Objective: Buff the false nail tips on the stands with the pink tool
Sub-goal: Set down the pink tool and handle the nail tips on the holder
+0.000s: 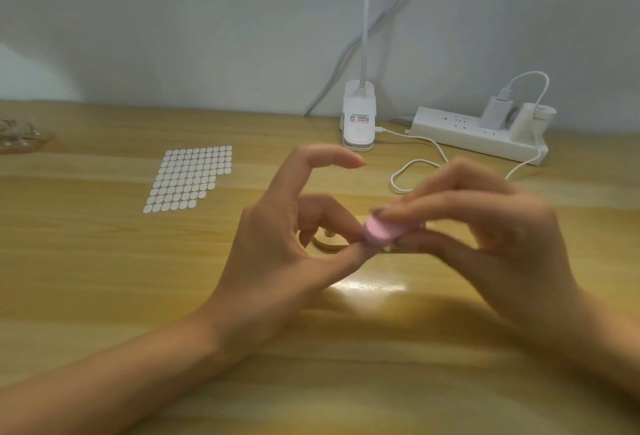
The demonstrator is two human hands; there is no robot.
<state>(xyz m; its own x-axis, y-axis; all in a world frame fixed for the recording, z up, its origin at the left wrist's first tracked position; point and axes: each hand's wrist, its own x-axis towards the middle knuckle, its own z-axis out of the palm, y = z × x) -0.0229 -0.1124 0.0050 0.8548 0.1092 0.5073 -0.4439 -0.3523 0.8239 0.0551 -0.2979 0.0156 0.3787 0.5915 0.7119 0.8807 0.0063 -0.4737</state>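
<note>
My right hand (491,237) pinches the pink tool (379,231), a small flat pink block, between thumb and fingers; the hand is blurred. My left hand (277,247) is just left of it, thumb and a bent finger closed around something small under the tool's left end, index finger raised and curved. A clear stand (327,244) with a round base shows on the table between the left hand's fingers. The nail tip itself is hidden behind the tool and fingers.
A sheet of white adhesive dots (190,178) lies on the wooden table (104,279) to the left. At the back stand a white clip lamp (359,119), a power strip (478,133) with a white cable (415,164), and clear items (20,137) at far left.
</note>
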